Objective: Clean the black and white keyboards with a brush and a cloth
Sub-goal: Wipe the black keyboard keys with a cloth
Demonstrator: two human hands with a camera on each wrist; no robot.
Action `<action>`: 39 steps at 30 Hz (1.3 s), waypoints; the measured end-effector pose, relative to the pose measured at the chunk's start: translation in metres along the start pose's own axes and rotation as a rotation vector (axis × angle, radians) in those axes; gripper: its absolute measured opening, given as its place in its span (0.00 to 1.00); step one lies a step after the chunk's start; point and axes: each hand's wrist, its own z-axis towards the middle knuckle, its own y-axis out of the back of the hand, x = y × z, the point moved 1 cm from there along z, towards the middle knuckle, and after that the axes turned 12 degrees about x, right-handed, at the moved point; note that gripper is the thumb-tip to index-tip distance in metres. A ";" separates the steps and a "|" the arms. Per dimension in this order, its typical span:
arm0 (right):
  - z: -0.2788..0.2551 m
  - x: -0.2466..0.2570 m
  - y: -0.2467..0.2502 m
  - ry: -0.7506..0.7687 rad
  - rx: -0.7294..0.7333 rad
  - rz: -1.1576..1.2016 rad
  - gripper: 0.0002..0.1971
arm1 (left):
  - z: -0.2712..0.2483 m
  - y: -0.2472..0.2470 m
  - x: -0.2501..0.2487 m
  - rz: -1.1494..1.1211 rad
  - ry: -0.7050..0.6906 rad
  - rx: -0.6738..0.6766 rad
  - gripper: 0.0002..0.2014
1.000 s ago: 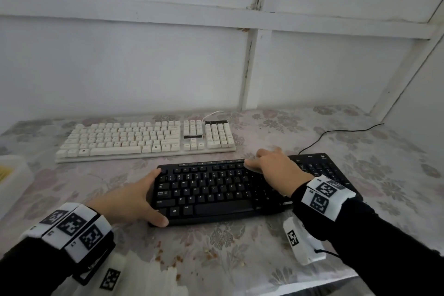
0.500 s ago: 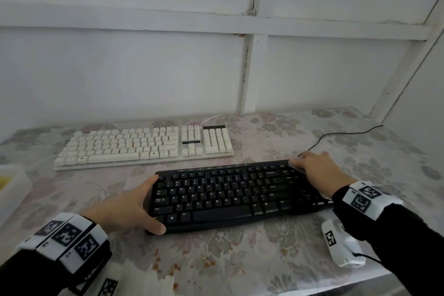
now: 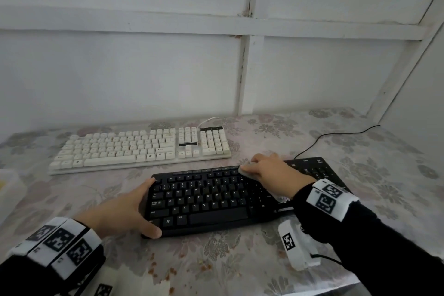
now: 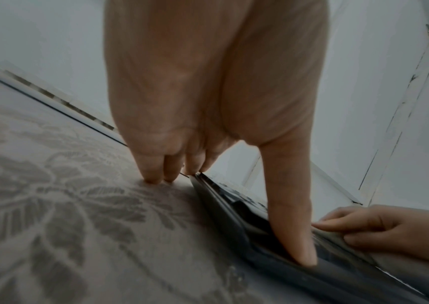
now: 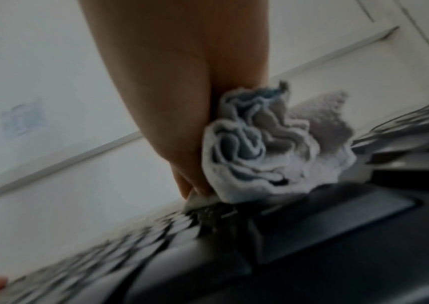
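Both hands work: my left hand (image 3: 125, 209) braces the black keyboard (image 3: 204, 199) with a wide grip so my right hand (image 3: 271, 173), bunching the cloth (image 5: 273, 148), can wipe.

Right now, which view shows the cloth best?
The right wrist view: the cloth fills mid-frame, bunched under the right hand on the black keyboard. The head view shows only edges; the left wrist view shows none clearly.

White panelled wall (image 3: 144, 74) with raised battens (image 3: 243, 72) behind a floral-clothed table (image 3: 360, 151), in flat, dim light
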 end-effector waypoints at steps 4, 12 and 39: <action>-0.010 -0.017 0.004 -0.063 -0.006 -0.080 0.14 | 0.002 0.001 0.002 0.015 -0.003 -0.005 0.79; -0.041 -0.099 0.010 -0.369 0.016 -0.187 0.18 | 0.004 0.002 0.005 0.025 0.006 -0.007 0.78; -0.028 -0.073 -0.005 -0.172 -0.050 -0.114 0.18 | 0.004 0.002 0.004 0.057 0.051 -0.014 0.74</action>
